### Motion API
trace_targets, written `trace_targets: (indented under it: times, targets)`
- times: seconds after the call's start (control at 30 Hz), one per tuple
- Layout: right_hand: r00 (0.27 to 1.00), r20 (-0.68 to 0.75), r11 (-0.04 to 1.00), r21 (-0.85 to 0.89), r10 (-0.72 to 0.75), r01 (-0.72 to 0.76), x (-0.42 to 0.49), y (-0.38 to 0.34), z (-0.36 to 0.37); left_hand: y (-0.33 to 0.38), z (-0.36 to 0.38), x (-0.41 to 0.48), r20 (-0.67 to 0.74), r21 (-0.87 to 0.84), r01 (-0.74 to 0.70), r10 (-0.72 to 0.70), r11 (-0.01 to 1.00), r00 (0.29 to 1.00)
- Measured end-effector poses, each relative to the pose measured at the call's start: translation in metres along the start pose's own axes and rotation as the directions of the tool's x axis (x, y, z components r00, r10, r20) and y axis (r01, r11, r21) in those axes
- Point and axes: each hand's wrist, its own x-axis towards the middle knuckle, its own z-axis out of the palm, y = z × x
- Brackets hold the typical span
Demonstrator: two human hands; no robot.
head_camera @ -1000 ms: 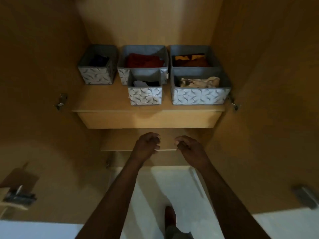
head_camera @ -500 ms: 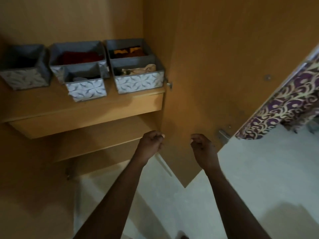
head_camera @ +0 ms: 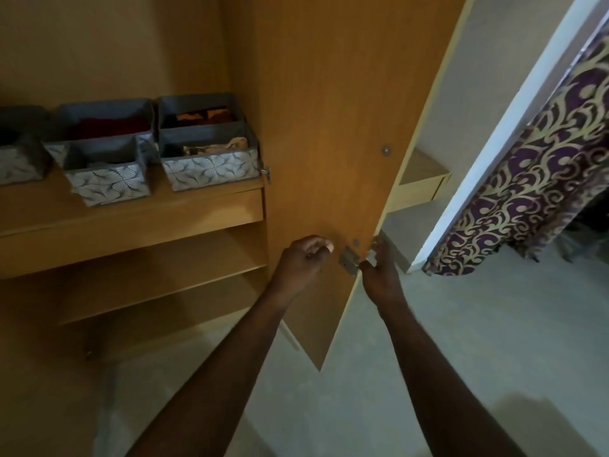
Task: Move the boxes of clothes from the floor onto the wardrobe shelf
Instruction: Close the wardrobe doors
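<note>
Several grey patterned fabric boxes of clothes stand on the wardrobe shelf point(head_camera: 131, 216) at the left. The front right box point(head_camera: 211, 169) holds beige cloth, the box behind it point(head_camera: 201, 110) orange and dark cloth. A smaller front box point(head_camera: 108, 183) stands before one with red cloth point(head_camera: 105, 123), and another box point(head_camera: 16, 163) is cut off at the left edge. My right hand point(head_camera: 379, 268) grips the edge of the open wardrobe door point(head_camera: 329, 127) beside its metal latch point(head_camera: 348, 260). My left hand point(head_camera: 303, 258) is curled shut in front of the door, holding nothing.
Two lower shelves point(head_camera: 158, 278) lie under the boxes. A purple and cream patterned curtain point(head_camera: 534, 179) hangs in a doorway at the right. Pale floor point(head_camera: 461, 357) spreads below and to the right. Another wooden shelf point(head_camera: 421, 179) shows behind the door.
My view has swung right from the shelf to the wardrobe door. Both hands have moved right and up; my right hand has taken hold of the door edge by the latch.
</note>
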Motion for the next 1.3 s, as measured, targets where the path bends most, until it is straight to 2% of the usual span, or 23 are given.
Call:
trace_targets:
  times: [0.1, 0.2, 0.27, 0.33, 0.43, 0.5, 0.6, 0.7, 0.8, 0.93, 1.1, 1.17, 1.3]
  targets:
    - [0.998, 0.038, 0.996, 0.076, -0.043, 0.040, -0.003, -0.001, -0.006, 0.004, 0.013, -0.003, -0.032, 0.034, -0.034, 0.035, 0.999, 0.999]
    - [0.990, 0.102, 0.995, 0.024, -0.100, 0.098, 0.000, 0.004, -0.017, 0.006, 0.024, -0.009, -0.082, 0.043, -0.046, 0.049, 0.998, 0.995]
    - [0.980, 0.182, 0.996, 0.025, -0.084, 0.081, 0.003, 0.003, -0.022, 0.003, 0.031, -0.012, -0.133, 0.039, -0.035, 0.040, 0.999, 0.990]
    - [0.977, 0.189, 0.995, 0.049, -0.097, 0.089, 0.005, -0.004, -0.025, 0.002, 0.034, -0.017, -0.203, 0.035, -0.026, 0.033, 0.999, 0.979]
    - [0.966, 0.169, 0.977, 0.113, -0.196, 0.178, 0.003, -0.024, -0.022, 0.001, 0.033, -0.026, -0.331, 0.045, -0.040, 0.053, 0.998, 0.942]
    - [0.930, 0.207, 0.946, 0.179, -0.304, 0.270, 0.001, -0.043, -0.015, 0.003, 0.026, -0.032, -0.383, 0.043, -0.045, 0.059, 0.998, 0.922]
    - [0.874, 0.272, 0.907, 0.248, -0.403, 0.341, 0.002, -0.064, 0.004, -0.001, 0.007, -0.039, -0.451, 0.037, -0.070, 0.079, 0.997, 0.889]
    - [0.855, 0.317, 0.907, 0.239, -0.411, 0.347, 0.003, -0.076, 0.022, -0.008, -0.017, -0.045, -0.502, 0.044, -0.098, 0.107, 0.994, 0.858]
    - [0.807, 0.418, 0.902, 0.298, -0.418, 0.313, -0.002, -0.094, 0.042, -0.017, -0.045, -0.055, -0.550, 0.060, -0.125, 0.137, 0.990, 0.824]
    - [0.724, 0.531, 0.893, 0.339, -0.440, 0.294, -0.005, -0.124, 0.082, -0.033, -0.086, -0.069, -0.663, 0.095, -0.134, 0.163, 0.986, 0.731]
    - [0.644, 0.579, 0.860, 0.248, -0.501, 0.446, -0.010, -0.165, 0.142, -0.046, -0.142, -0.074, -0.757, 0.057, -0.109, 0.114, 0.992, 0.643]
    - [0.622, 0.573, 0.828, 0.207, -0.534, 0.521, -0.009, -0.181, 0.170, -0.047, -0.164, -0.073, -0.767, 0.011, -0.126, 0.089, 0.992, 0.635]
    - [0.597, 0.524, 0.753, 0.139, -0.607, 0.644, -0.006, -0.211, 0.229, -0.045, -0.216, -0.069, -0.731, -0.160, -0.130, -0.029, 0.979, 0.682]
